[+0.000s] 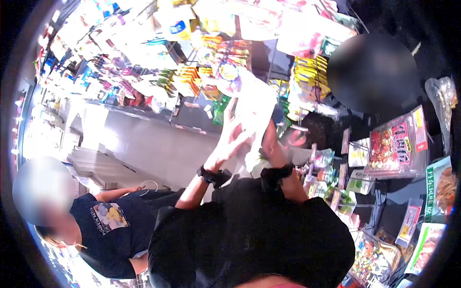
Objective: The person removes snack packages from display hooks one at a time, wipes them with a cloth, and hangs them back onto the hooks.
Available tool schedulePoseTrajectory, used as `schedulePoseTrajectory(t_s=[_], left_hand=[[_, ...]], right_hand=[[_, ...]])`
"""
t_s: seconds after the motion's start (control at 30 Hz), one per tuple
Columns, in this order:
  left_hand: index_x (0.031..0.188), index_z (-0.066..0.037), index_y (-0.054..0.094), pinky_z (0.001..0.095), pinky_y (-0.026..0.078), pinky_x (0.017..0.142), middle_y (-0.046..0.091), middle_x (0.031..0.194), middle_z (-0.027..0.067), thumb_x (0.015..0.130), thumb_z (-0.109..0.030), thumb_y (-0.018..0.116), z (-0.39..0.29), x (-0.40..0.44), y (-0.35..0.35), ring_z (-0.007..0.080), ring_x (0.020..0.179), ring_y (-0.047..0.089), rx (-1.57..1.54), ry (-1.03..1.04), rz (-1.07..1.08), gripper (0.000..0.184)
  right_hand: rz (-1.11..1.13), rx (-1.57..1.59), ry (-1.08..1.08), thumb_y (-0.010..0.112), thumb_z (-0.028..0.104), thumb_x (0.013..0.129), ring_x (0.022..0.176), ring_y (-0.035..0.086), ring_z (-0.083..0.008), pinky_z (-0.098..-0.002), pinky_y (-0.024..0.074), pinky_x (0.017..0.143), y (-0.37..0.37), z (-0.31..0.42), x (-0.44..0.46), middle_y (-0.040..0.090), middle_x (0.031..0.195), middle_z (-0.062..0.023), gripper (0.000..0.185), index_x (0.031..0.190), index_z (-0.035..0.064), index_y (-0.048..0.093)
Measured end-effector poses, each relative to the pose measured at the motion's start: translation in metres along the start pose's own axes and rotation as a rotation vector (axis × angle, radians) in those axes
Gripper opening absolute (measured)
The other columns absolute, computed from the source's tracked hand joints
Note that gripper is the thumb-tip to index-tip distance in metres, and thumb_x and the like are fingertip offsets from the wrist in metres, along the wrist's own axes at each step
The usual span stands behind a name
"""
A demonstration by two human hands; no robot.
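Between my two hands is a flat white item (257, 103), tilted and so washed out by light that its kind and print cannot be read. My left hand (233, 137) holds its left edge, the fingers spread and the thumb lying towards its face. Along the right edge, my right hand (271, 139) is closed on it; most of those fingers are hidden. Black bands circle both wrists. Just behind the item hang yellow snack packets (309, 77) and orange packets (187, 80).
Shelf racks with price tags run down the right, holding a red-labelled snack pack (396, 144) and a tub of small wrapped sweets (374, 259). At lower left stands another person in a printed dark T-shirt (113, 221). A grey panel (149, 144) lies below the far shelves.
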State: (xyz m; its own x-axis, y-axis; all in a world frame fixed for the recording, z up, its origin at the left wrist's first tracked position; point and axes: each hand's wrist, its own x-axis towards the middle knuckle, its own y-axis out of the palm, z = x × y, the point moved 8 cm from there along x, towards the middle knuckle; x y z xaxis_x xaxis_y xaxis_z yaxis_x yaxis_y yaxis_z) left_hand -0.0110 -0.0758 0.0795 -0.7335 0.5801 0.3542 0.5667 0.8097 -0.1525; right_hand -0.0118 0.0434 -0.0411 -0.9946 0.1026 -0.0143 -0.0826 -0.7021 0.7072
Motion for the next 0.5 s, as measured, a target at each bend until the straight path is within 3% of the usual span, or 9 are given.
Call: schedulePoseTrajectory(t_s=[0.1, 0.13, 0.17, 0.23, 0.3, 0.33, 0.37, 0.43, 0.5], left_hand=[[0.133, -0.001, 0.037, 0.0359, 0.045, 0.086, 0.046, 0.119, 0.0108, 0.082, -0.023, 0.065, 0.06, -0.036, -0.027, 0.0168, 0.11, 0.046, -0.379, -0.322, -0.001, 0.062], [0.135, -0.001, 0.036, 0.0339, 0.045, 0.087, 0.047, 0.12, 0.01, 0.084, -0.022, 0.063, 0.064, -0.047, -0.031, 0.0156, 0.11, 0.046, -0.463, -0.357, -0.031, 0.061], [0.137, -0.001, 0.034, 0.032, 0.044, 0.088, 0.048, 0.121, 0.0091, 0.086, -0.021, 0.061, 0.058, -0.054, -0.035, 0.0143, 0.11, 0.046, -0.549, -0.39, -0.065, 0.061], [0.139, -0.002, 0.032, 0.0295, 0.042, 0.093, 0.048, 0.126, 0.0082, 0.091, -0.019, 0.055, 0.044, -0.064, -0.043, 0.0139, 0.111, 0.046, -0.61, -0.384, -0.2, 0.056], [0.139, -0.002, 0.031, 0.0297, 0.039, 0.095, 0.046, 0.128, 0.0085, 0.092, -0.02, 0.054, 0.045, -0.07, -0.038, 0.0144, 0.114, 0.044, -0.63, -0.388, -0.24, 0.055], [0.139, -0.001, 0.031, 0.0298, 0.038, 0.096, 0.045, 0.129, 0.0086, 0.092, -0.021, 0.053, 0.046, -0.071, -0.035, 0.0146, 0.115, 0.043, -0.625, -0.387, -0.245, 0.055], [0.139, -0.001, 0.03, 0.03, 0.037, 0.097, 0.044, 0.13, 0.0087, 0.093, -0.022, 0.052, 0.049, -0.074, -0.027, 0.0149, 0.116, 0.042, -0.622, -0.394, -0.238, 0.055], [0.14, -0.001, 0.03, 0.0302, 0.035, 0.098, 0.042, 0.132, 0.0089, 0.094, -0.023, 0.05, 0.059, -0.073, -0.014, 0.0153, 0.118, 0.04, -0.632, -0.405, -0.215, 0.055], [0.14, -0.001, 0.029, 0.0304, 0.032, 0.1, 0.04, 0.134, 0.0091, 0.094, -0.025, 0.048, 0.063, -0.061, -0.007, 0.0158, 0.121, 0.038, -0.626, -0.394, -0.183, 0.055]], right_hand=[[-0.002, -0.116, -0.045, 0.033, 0.037, 0.098, 0.117, 0.045, -0.0179, -0.0316, 0.0325, 0.102, 0.068, -0.011, -0.029, 0.05, 0.128, -0.0069, 0.05, 0.132, 0.0004, 0.043], [-0.01, 0.042, 0.06, 0.035, 0.035, 0.098, 0.114, 0.048, -0.0166, -0.0303, 0.0355, 0.099, 0.063, -0.033, -0.027, 0.053, 0.123, -0.0055, 0.047, 0.132, 0.0022, 0.043], [0.164, 0.152, 0.162, 0.044, 0.031, 0.097, 0.113, 0.049, -0.0141, -0.0292, 0.0374, 0.097, 0.084, -0.032, -0.032, 0.054, 0.122, -0.0048, 0.044, 0.131, 0.0039, 0.046], [-0.059, 0.155, 0.266, 0.053, 0.027, 0.094, 0.11, 0.05, -0.0124, -0.0289, 0.0382, 0.096, 0.047, -0.074, -0.023, 0.055, 0.119, -0.0056, 0.038, 0.126, 0.0056, 0.052], [0.136, -0.575, -0.224, 0.052, 0.016, 0.092, 0.112, 0.049, -0.0208, -0.0341, 0.0359, 0.098, 0.066, -0.021, -0.009, 0.053, 0.122, -0.0103, 0.037, 0.127, 0.0018, 0.05], [0.103, -0.873, -0.497, 0.051, 0.01, 0.091, 0.113, 0.049, -0.025, -0.0367, 0.0347, 0.1, 0.075, 0.004, -0.009, 0.053, 0.123, -0.0127, 0.037, 0.127, -0.0001, 0.05], [0.232, -1.343, -0.87, 0.049, 0.004, 0.09, 0.115, 0.048, -0.0297, -0.0394, 0.033, 0.101, 0.091, 0.014, -0.02, 0.052, 0.125, -0.0163, 0.04, 0.129, -0.0011, 0.047], [0.287, -1.307, -0.745, 0.046, -0.003, 0.086, 0.118, 0.044, -0.0358, -0.0432, 0.0299, 0.103, 0.076, 0.009, -0.018, 0.048, 0.126, -0.0225, 0.046, 0.132, -0.0008, 0.045], [0.204, -1.377, -0.766, 0.046, 0.002, 0.089, 0.12, 0.044, -0.0301, -0.0399, 0.0286, 0.104, 0.071, 0.018, -0.027, 0.05, 0.127, -0.0176, 0.043, 0.132, -0.0001, 0.045]])
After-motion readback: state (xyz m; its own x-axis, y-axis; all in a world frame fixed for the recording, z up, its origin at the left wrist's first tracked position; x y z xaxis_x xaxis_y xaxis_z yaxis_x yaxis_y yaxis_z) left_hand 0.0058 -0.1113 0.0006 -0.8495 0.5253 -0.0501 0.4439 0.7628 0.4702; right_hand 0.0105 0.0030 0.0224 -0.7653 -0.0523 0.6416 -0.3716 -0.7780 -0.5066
